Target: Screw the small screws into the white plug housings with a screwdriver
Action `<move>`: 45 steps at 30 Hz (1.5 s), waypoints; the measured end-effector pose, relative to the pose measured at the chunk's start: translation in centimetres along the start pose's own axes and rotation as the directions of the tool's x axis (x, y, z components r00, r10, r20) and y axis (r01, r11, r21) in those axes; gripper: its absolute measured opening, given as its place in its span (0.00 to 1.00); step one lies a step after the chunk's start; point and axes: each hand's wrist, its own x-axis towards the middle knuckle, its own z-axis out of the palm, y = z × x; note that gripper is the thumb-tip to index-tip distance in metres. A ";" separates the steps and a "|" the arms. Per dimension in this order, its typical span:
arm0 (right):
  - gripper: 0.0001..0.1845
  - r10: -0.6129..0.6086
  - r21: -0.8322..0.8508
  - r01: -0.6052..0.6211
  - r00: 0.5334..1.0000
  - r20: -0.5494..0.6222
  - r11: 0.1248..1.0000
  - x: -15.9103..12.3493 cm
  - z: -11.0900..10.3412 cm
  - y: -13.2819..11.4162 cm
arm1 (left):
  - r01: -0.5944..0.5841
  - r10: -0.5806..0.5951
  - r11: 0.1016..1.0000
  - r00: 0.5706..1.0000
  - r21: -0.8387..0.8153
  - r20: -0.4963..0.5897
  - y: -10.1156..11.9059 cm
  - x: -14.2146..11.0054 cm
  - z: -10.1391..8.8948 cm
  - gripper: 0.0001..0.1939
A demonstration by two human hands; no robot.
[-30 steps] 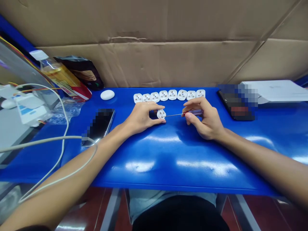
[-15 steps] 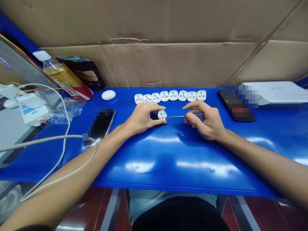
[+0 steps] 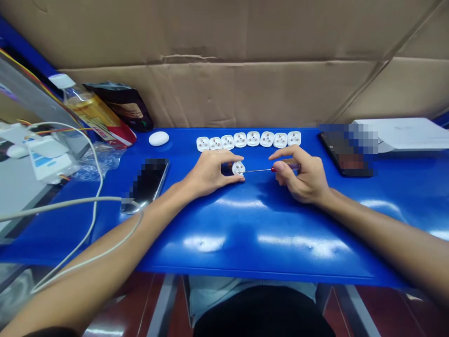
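Observation:
My left hand (image 3: pixel 212 173) pinches a small white plug housing (image 3: pixel 239 168) between thumb and fingers, just above the blue table (image 3: pixel 224 234). Metal terminals show on its face. My right hand (image 3: pixel 298 173) is closed around the handle of a screwdriver (image 3: pixel 257 171), its index finger stretched forward over the shaft. The thin shaft points left, and its tip meets the right side of the housing. Behind my hands stands a row of several similar white plug housings (image 3: pixel 253 139) with metal contacts facing up; my left fingers partly cover the lower edges of some.
A white oval case (image 3: pixel 159 138), a phone (image 3: pixel 149 185) and a bottle (image 3: pixel 94 112) lie to the left. White cables (image 3: pixel 100 199) run over my left forearm. On the right are a dark phone (image 3: pixel 345 154) and a white box (image 3: pixel 403 133). Cardboard (image 3: pixel 224 61) rises behind the table.
The housing has turned slightly in my left hand. My right hand and the screwdriver have shifted a little to the right, with the tip still at the housing.

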 end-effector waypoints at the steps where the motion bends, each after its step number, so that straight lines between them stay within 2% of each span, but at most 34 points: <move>1: 0.10 -0.010 0.018 0.010 1.000 0.003 1.000 0.0 0.0 0.0 | 0.003 -0.003 1.000 1.000 0.004 -0.003 0.0 0.0 0.0 0.24; 3: 0.12 -0.024 0.035 0.025 1.000 -0.015 0.999 0.0 0.0 -0.1 | 0.011 -0.011 1.000 1.000 0.006 -0.009 -0.1 0.0 0.0 0.24; 7: 0.06 0.007 -0.024 -0.007 1.000 -0.005 1.000 0.1 0.0 -0.2 | 0.004 -0.004 1.000 1.000 0.000 -0.013 -0.2 0.0 0.0 0.25; 9: 0.09 0.010 -0.011 -0.010 1.000 0.017 1.000 0.2 0.0 -0.1 | 0.008 -0.009 1.000 1.000 -0.002 -0.016 -0.2 0.0 0.0 0.25; 12: 0.15 -0.009 0.027 0.010 1.000 -0.009 1.000 0.3 0.1 0.1 | 0.029 -0.029 1.000 0.999 0.001 -0.017 -0.3 0.0 0.0 0.25; 15: 0.08 0.021 -0.060 -0.021 1.000 -0.002 0.998 0.3 0.0 0.1 | 0.033 -0.032 0.999 0.999 0.004 -0.015 -0.2 -0.1 0.0 0.25; 18: 0.09 0.019 -0.062 -0.017 0.999 0.030 0.998 0.4 -0.1 0.0 | 0.035 -0.035 0.999 0.999 0.008 -0.008 -0.2 -0.1 -0.1 0.24; 21: 0.09 -0.014 -0.036 0.014 1.000 0.005 0.999 0.3 -0.1 0.0 | 0.027 -0.027 1.000 1.000 0.015 -0.003 -0.1 -0.1 -0.2 0.25; 24: 0.07 -0.024 -0.091 0.022 1.000 -0.012 0.996 0.2 -0.1 0.1 | 0.027 -0.027 1.000 1.000 0.016 -0.007 -0.1 -0.1 -0.2 0.25; 29: 0.16 -0.051 -0.042 0.052 0.999 0.011 0.998 0.3 -0.2 0.4 | 0.043 -0.043 0.999 0.999 0.029 -0.003 -0.2 0.0 -0.1 0.25; 33: 0.09 0.032 -0.035 -0.030 0.998 0.046 0.999 0.4 0.0 -0.3 | 0.037 -0.037 0.999 0.999 0.017 -0.021 -0.4 -0.1 -0.1 0.25; 37: 0.12 0.126 -0.004 -0.126 0.990 0.068 0.992 0.3 0.2 -0.9 | 0.035 -0.033 0.999 0.998 0.027 -0.044 -0.5 -0.1 -0.2 0.25; 42: 0.10 0.058 0.085 -0.060 0.998 0.022 0.995 0.5 -0.1 -0.5 | -0.003 0.004 1.000 1.000 0.022 -0.017 -0.1 -0.1 -0.2 0.26; 45: 0.09 0.081 0.058 -0.084 0.995 0.056 0.995 0.5 -0.2 -0.5 | -0.002 0.002 0.999 1.000 0.036 0.000 0.0 -0.1 -0.2 0.26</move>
